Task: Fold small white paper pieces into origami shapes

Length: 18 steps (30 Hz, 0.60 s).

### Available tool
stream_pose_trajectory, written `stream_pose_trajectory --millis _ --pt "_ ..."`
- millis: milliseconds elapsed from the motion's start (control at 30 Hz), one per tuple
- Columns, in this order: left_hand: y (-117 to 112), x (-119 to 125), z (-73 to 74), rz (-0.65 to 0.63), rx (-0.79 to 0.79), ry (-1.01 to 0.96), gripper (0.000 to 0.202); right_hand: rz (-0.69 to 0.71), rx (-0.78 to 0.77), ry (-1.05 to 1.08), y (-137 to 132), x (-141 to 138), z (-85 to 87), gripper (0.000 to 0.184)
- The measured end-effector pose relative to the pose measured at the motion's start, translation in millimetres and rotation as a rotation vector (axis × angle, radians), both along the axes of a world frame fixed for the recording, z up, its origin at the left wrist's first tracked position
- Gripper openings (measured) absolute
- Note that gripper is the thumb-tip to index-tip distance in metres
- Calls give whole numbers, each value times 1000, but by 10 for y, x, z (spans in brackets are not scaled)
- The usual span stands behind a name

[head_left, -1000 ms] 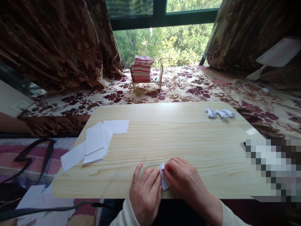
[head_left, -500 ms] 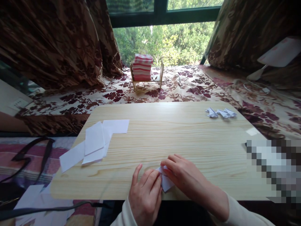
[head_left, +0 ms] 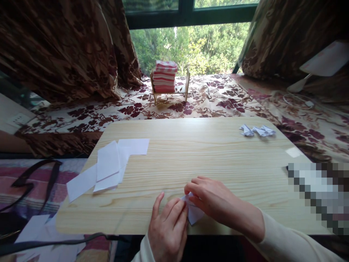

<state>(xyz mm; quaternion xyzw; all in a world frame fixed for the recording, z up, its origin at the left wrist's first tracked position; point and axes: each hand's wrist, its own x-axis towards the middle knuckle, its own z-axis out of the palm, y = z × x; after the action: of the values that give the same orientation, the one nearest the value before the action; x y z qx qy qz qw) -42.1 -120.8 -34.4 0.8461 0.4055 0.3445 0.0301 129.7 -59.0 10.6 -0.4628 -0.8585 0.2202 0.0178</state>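
A small folded piece of white paper [head_left: 194,214] lies at the near edge of the wooden table, partly covered by both hands. My left hand [head_left: 169,226] grips its left side, fingers together except the little finger, which sticks up. From the right, my right hand [head_left: 209,194] holds the paper's upper part between curled fingers and thumb. At the table's far right sit several folded white paper figures [head_left: 257,131]. Loose white paper sheets [head_left: 108,161] overlap one another on the left side.
The pale wooden table [head_left: 174,160] faces a window seat with floral cloth. A small wooden rack [head_left: 170,90] there holds pink striped folded cloths [head_left: 164,78]. More paper [head_left: 46,236] and a dark strap [head_left: 89,237] lie at lower left. A lamp [head_left: 323,60] stands at right.
My right hand has shifted slightly up and left at the fingertips on the paper. My left hand stays in nearly the same place. The whole view has moved a little.
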Motion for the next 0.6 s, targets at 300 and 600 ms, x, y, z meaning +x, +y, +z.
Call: stream_pose_trajectory --millis 300,600 --pt "-23 5 12 17 -9 -9 22 94 5 -48 106 -24 31 9" --pt "-18 -3 -9 2 -16 9 22 92 62 -52 68 -53 -16 13"
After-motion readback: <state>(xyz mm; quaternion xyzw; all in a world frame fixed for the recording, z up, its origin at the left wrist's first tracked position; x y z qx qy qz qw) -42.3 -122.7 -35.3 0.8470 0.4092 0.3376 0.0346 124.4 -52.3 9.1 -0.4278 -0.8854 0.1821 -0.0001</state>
